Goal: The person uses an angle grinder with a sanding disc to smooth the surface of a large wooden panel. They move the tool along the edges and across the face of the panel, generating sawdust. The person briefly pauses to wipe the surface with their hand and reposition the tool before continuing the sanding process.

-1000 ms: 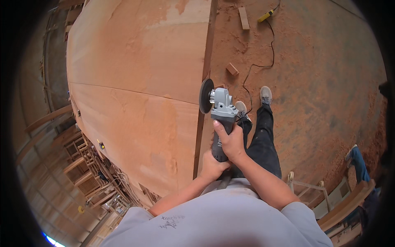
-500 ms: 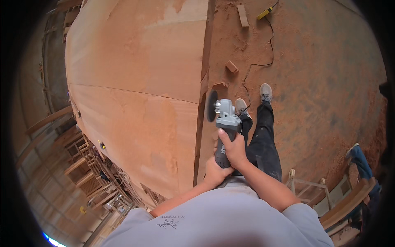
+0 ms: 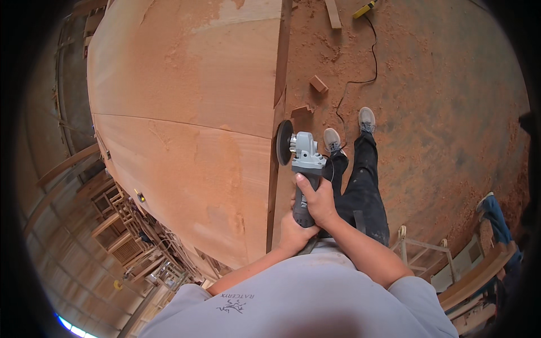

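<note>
Overhead view of a person working at the edge of a large wooden slab [image 3: 186,112]. Both hands grip an angle grinder [image 3: 304,169], which lies just to the right of the slab's right edge. The right hand [image 3: 316,198] is closed around the middle of the grinder's dark body, fingers wrapped over the top. The left hand [image 3: 294,232] is closed around the rear end of the body, just below the right hand and nearer the torso. The grinder's grey gear head points away from the person, and its dark round disc [image 3: 283,142] stands on edge against the slab's right edge; whether it actually touches the wood cannot be told.

The slab is broad, reddish-brown and smooth, with a seam running across it to the left of the disc. To the right of the slab, the floor [image 3: 439,112] is covered with reddish sawdust. The person's dark trouser legs and two grey shoes [image 3: 349,129] stand on it close to the slab. A black cable [image 3: 360,79] runs over the floor beyond the shoes, and a small wooden block [image 3: 318,84] lies near the slab's edge, further from the person than the disc.
</note>
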The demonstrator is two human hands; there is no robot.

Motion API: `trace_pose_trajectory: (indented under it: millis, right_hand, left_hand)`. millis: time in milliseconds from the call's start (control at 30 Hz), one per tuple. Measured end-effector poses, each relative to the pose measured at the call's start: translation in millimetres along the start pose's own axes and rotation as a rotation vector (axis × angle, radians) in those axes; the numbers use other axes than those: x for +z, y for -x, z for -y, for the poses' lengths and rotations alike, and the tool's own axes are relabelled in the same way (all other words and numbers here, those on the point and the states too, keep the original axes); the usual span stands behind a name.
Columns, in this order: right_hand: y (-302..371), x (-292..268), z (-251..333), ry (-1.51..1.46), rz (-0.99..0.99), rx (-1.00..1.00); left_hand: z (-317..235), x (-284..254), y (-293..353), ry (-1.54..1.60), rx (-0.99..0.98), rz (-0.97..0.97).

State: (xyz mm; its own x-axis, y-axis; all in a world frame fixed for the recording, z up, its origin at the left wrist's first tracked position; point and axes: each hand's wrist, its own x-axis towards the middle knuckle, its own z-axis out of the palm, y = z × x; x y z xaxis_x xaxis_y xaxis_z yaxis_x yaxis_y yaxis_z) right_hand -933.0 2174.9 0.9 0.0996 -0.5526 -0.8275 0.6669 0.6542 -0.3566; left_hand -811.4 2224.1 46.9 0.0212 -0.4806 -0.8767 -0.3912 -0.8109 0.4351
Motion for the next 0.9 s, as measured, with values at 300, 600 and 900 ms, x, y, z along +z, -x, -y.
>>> trace_pose_trajectory:
  millis: [300, 600, 900]
  right_hand:
    - [-7, 6, 8, 0.038, -0.008, -0.041]
    - [-17, 8, 17, 0.017, 0.013, -0.076]
    - [-27, 13, 43, 0.009, -0.006, -0.108]
  left_hand:
    - [-21, -3, -6, 0.080, -0.007, 0.030]
    - [-40, -3, -15, 0.029, 0.022, 0.024]
    - [-55, 0, -30, 0.091, 0.029, 0.054]
